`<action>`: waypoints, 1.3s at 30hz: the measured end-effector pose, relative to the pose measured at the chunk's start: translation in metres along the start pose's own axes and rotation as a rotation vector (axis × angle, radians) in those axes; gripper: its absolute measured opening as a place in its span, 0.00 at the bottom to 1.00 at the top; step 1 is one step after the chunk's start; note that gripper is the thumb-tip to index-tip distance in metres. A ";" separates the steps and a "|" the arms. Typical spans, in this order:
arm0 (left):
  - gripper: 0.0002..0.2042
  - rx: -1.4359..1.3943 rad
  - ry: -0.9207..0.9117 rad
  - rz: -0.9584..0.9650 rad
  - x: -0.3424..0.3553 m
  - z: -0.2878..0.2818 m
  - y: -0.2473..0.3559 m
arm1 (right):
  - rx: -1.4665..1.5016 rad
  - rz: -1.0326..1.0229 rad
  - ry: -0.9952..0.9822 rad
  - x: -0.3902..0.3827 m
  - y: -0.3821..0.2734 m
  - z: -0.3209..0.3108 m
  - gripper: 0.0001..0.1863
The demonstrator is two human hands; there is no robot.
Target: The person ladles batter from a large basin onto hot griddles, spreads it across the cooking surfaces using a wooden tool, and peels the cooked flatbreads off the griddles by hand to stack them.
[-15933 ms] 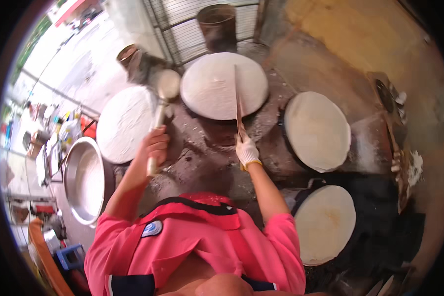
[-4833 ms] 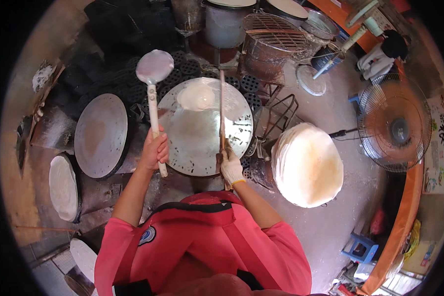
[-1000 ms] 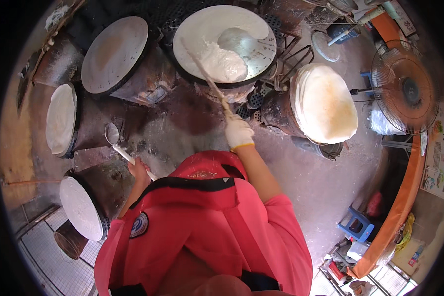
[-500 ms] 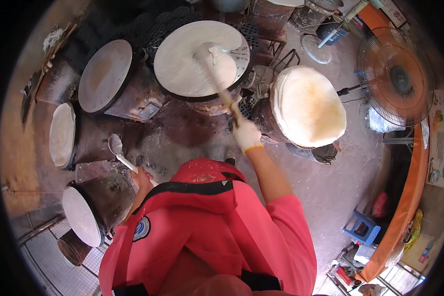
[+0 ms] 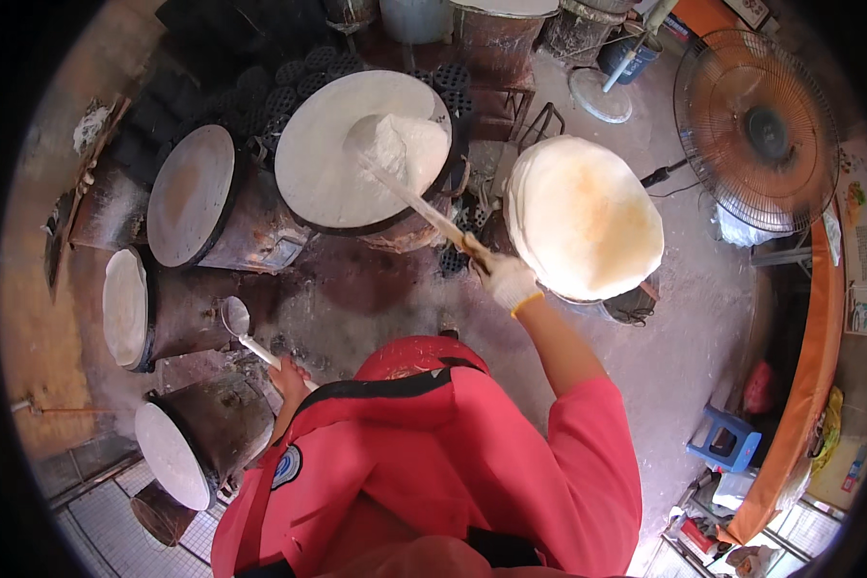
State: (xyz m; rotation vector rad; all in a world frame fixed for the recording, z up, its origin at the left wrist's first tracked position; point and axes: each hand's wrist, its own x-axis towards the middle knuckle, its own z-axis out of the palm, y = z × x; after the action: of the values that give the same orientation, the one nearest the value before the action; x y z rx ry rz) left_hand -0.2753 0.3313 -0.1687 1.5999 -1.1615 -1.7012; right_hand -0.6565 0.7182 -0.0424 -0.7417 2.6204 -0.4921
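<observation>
My right hand (image 5: 508, 279), in a white knit glove, is closed round the wooden handle of a long-handled spreader (image 5: 416, 202). Its rounded, pale head lies on a round griddle (image 5: 356, 229) ahead of me. White batter (image 5: 313, 144) coats the griddle's top, and a thicker mound of batter (image 5: 416, 144) sits at the right, beside the spreader's head. At the lower left, my bare left hand (image 5: 289, 379) grips the white handle of a ladle (image 5: 233, 316), held over the floor beside the left-hand stoves. The inside of the ladle's bowl looks pale.
A stack of large flatbreads (image 5: 588, 222) stands on the right. More round griddles on drum stoves line the left: a brownish one (image 5: 193, 193), one bearing a pale sheet (image 5: 125, 306), one whitish (image 5: 171, 455). A standing fan (image 5: 766, 130) and blue stool (image 5: 724, 438) are at far right.
My right hand has moved slightly right and down, and the spreader's head has swung left. The batter mound looks larger, covering griddle surface that showed dark. The view has shifted; the left hand keeps the ladle.
</observation>
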 end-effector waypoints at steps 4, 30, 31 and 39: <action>0.11 0.037 0.035 0.040 -0.025 0.018 0.007 | -0.007 0.084 0.011 0.041 0.030 0.001 0.30; 0.10 0.033 -0.364 0.000 -0.113 0.162 0.110 | 0.789 0.284 0.063 0.102 -0.081 0.023 0.29; 0.10 0.038 -0.378 -0.003 -0.115 0.174 0.115 | 0.934 0.230 0.226 0.113 -0.050 0.052 0.31; 0.08 0.043 -0.533 -0.077 -0.112 0.222 0.150 | 0.723 -0.097 0.007 0.115 -0.090 0.045 0.28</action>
State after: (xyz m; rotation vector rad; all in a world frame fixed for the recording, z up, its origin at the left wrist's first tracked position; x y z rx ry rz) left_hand -0.4992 0.4018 0.0020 1.2584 -1.3977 -2.2498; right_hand -0.6898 0.5720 -0.0727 -0.6079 2.1605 -1.3624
